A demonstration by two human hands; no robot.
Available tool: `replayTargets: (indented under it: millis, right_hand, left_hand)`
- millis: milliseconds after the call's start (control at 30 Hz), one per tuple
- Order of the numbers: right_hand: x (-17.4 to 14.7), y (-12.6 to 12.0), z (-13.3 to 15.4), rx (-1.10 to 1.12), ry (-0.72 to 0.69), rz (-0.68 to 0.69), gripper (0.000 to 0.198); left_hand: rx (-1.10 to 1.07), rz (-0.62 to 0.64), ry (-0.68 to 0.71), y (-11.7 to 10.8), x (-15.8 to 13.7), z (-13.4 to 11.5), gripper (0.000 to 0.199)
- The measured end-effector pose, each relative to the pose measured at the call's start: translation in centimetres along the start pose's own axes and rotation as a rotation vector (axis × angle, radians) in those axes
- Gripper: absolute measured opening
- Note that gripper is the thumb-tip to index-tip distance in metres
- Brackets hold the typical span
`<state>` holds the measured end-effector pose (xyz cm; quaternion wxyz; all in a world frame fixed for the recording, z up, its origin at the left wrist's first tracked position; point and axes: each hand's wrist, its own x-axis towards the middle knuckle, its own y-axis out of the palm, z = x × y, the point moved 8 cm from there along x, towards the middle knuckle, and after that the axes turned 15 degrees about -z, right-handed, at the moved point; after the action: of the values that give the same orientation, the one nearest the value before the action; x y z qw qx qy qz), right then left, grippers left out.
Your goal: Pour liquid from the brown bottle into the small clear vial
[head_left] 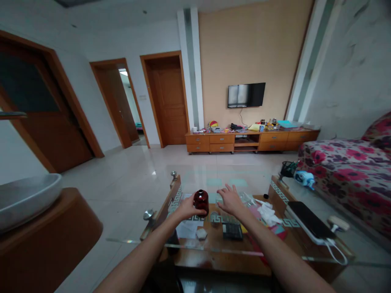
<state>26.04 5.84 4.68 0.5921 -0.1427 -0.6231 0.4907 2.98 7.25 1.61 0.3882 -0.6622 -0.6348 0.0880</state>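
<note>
Over the glass coffee table, my left hand [187, 208] grips a small dark red-brown glass bottle [201, 204] from its left side, thumb toward me. The bottle is upright, with its narrow mouth on top. To the right of it, apart from the bottle, my right hand [230, 199] is open, fingers spread and nothing in them. A small round black piece [266, 196], perhaps a cap, is farther right. Below the hands I see a black box [232, 231] and a whitish lump [201, 233], though whether they sit on or under the glass is unclear.
Crumpled white tissue [269, 213] lies right of my right forearm. A black-screened phone-like device [311, 219] with a white cable is at the table's right side. The glass edge [214, 249] runs across nearest me. A floral sofa [345, 175] stands right, a basin [30, 199] left.
</note>
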Motion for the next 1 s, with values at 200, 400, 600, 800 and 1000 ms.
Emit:
replayTargets:
  millis: [200, 400, 600, 800, 1000]
  right_hand:
    - [-4.1, -1.6, 1.9, 0.239, -0.096, 0.080, 0.066]
    - [-7.4, -2.4, -0.6, 0.377, -0.008, 0.085, 0.083]
    - [-8.1, -1.1, -3.3, 0.438, 0.218, 0.080, 0.084]
    - [-8.3, -0.4, -3.7, 0.606, 0.276, 0.178, 0.085]
    - [-7.6, -1.2, -3.9, 0.402, 0.236, 0.098, 0.080]
  left_hand:
    - [-0.043, -0.015, 0.021, 0.1, -0.3, -0.3, 0.086]
    - [0.089, -0.051, 0.052, -0.2, -1.0, -2.0, 0.085]
    - [0.200, -0.080, 0.137, -0.1, -0.6, -4.9, 0.080]
    - [0.346, -0.019, 0.293, 1.0, -0.4, -6.4, 0.080]
    - [0.408, 0.020, 0.339, 1.5, -0.8, -7.2, 0.085]
